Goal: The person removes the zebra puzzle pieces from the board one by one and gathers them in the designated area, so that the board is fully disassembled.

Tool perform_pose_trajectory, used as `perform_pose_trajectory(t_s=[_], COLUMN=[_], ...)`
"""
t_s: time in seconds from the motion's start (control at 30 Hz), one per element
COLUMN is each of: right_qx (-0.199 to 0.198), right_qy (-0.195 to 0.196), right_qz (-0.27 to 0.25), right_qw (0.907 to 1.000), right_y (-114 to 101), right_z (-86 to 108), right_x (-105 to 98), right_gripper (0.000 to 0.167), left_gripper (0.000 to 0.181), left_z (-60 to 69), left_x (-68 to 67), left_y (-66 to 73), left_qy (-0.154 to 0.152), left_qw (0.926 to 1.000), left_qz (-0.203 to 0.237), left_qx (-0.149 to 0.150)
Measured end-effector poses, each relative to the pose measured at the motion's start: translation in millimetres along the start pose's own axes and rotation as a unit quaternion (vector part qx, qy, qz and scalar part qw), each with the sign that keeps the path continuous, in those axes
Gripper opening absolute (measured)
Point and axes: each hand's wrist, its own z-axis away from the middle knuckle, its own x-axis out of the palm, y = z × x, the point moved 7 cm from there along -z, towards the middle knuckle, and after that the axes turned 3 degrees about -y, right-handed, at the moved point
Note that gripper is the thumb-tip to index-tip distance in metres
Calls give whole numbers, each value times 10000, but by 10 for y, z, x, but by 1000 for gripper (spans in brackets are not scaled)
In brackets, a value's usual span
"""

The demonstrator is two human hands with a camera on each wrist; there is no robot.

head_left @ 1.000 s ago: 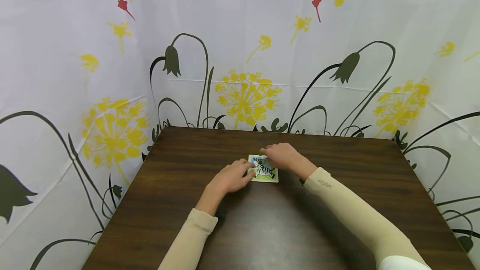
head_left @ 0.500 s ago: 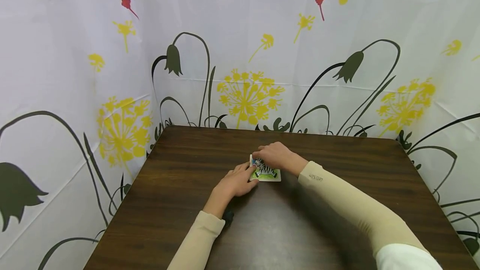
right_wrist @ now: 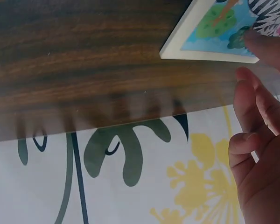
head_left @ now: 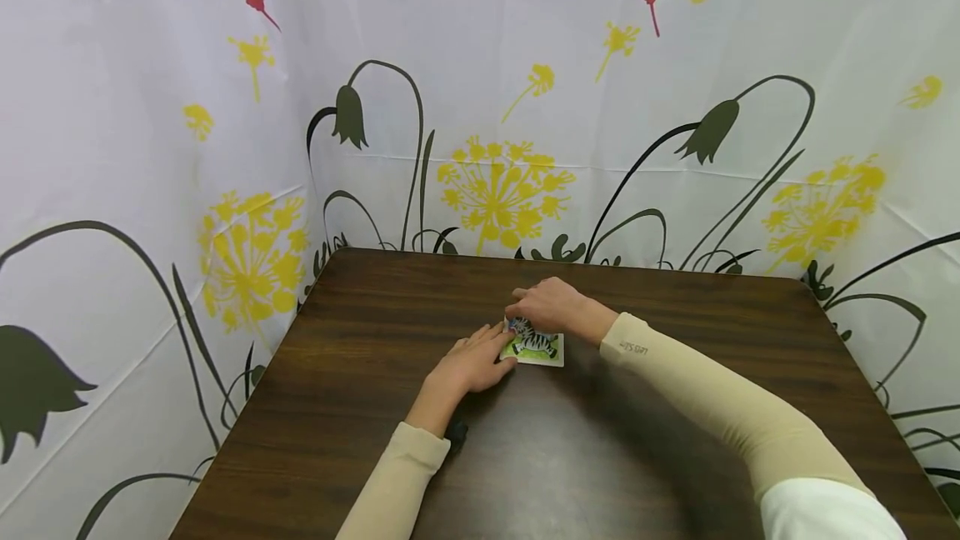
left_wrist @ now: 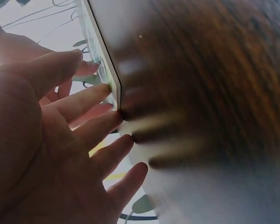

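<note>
L hand spread, touching card's left edge; R hand over its far side, can't tell if pinching. Best: light, even pressure, w/o tilting it.

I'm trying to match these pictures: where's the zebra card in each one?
Head: the zebra card is a little right of and below the centre.
Left wrist: the zebra card is upper left, seen nearly edge-on.
Right wrist: the zebra card is in the top right corner, partly cut off.
Shared landmark: the brown table.
</note>
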Motion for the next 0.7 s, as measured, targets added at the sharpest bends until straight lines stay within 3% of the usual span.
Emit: perform_pose_trajectory(t_s=[0.23, 0.4, 0.7], right_qx=[-116, -372, -492], right_qy=[-103, -64, -415], right_qz=[-130, 215, 642], right_qw=[9998, 9991, 9959], right_y=[9, -5, -18], right_z=[-7, -47, -83], right_x=[9, -30, -63], right_gripper=[41, 41, 44], left_gripper=[62, 61, 57], left_z=[12, -8, -12], left_x=[4, 1, -9], left_y=[78, 80, 71], left_qy=[18, 134, 310], left_qw=[10000, 9997, 9987], left_qz=[-32, -203, -382], left_qx=[33, -27, -121])
